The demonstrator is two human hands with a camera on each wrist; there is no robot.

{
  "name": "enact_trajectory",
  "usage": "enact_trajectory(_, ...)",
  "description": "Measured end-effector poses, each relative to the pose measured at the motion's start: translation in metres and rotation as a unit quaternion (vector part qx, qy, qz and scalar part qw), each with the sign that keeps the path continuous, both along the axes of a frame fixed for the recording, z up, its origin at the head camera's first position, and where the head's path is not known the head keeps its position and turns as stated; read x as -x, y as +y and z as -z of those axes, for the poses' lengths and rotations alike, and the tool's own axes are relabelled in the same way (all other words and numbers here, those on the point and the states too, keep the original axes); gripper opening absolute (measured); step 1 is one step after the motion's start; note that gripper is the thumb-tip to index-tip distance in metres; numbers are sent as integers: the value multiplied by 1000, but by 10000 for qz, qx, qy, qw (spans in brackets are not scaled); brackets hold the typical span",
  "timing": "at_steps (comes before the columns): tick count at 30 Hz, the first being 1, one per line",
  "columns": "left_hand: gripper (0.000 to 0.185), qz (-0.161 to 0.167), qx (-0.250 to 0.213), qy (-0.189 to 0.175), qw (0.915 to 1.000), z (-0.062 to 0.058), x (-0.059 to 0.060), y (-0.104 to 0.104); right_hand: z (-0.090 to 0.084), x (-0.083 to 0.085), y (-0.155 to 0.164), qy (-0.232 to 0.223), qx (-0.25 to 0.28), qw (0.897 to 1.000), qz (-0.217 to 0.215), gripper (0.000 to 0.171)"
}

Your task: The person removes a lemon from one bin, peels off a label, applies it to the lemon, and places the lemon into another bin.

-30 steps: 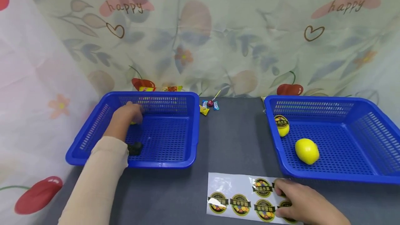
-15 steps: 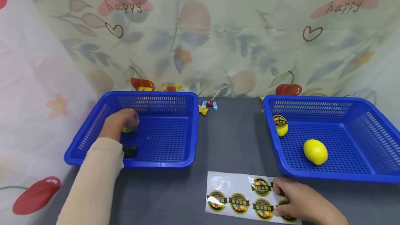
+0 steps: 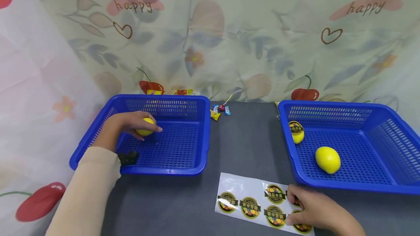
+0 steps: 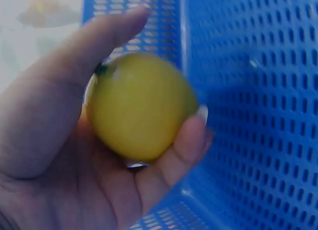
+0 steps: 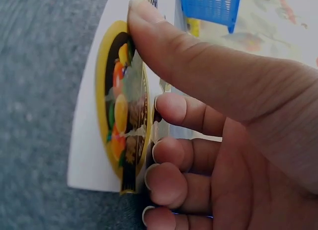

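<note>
My left hand (image 3: 126, 125) grips a yellow lemon (image 3: 146, 126) inside the left blue basket (image 3: 200, 134); in the left wrist view the thumb and fingers curl round the lemon (image 4: 141, 106) against the basket's mesh (image 4: 258, 115). At the front right, my right hand (image 3: 311, 210) pinches the edge of a sticker sheet (image 3: 249, 203) lying on the grey table. The right wrist view shows the thumb (image 5: 189, 56) pressed on a round yellow-and-black sticker (image 5: 121, 111) with the other fingers curled under the sheet. The right blue basket (image 3: 393, 188) holds a bare lemon (image 3: 327, 159) and a stickered lemon (image 3: 296, 131).
Small wrapped candies and a lollipop (image 3: 220, 110) lie on the grey table (image 3: 242, 145) between the baskets near the back. More wrappers (image 3: 167, 92) sit behind the left basket. A floral cloth backdrop (image 3: 229, 35) closes off the back and left side.
My left hand has closed round the lemon in the left basket and turned so the fruit now shows. The loose lemon in the right basket shifted slightly. The right hand stays on the sheet.
</note>
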State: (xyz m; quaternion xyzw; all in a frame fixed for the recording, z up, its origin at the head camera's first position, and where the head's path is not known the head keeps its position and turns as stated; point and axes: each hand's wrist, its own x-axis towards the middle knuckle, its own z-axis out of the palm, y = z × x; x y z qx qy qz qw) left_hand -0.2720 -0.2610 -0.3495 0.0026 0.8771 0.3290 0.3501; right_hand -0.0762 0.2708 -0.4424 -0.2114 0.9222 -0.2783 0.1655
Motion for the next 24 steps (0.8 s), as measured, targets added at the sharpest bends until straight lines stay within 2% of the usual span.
enact_trajectory(2,71,129,-47,-75,9999,-4,-1,4,1,0,1,49,54,10000,-31,51)
enact_trajectory(5,72,393,-132,-10,9991,-9,-4,10,2,0,1,79,112,9999,-58,51)
enact_trajectory(7,67,547,-214,199,9981,-13,-7,16,3,0,2,107,125,9998,-75,51)
enact_trajectory(9,61,823,-243,559,9947,-18,-11,23,3,0,2,155,121,9998,-86,50)
enact_trajectory(11,54,1193,-206,1007,9875,-23,-15,32,3,1,2,210,120,9997,-101,50)
enact_trajectory(14,47,1800,-240,1663,9692,-30,-22,49,3,0,2,273,93,9995,-89,50)
enact_trajectory(17,42,2150,-492,2004,9546,-38,-31,70,3,-1,1,217,66,9997,-61,50)
enact_trajectory(20,39,2233,-844,2245,9448,-44,-43,92,2,-1,1,144,79,9999,-36,50)
enact_trajectory(24,37,1893,-1219,2743,9349,-46,-62,124,2,-1,1,175,119,9998,-41,50)
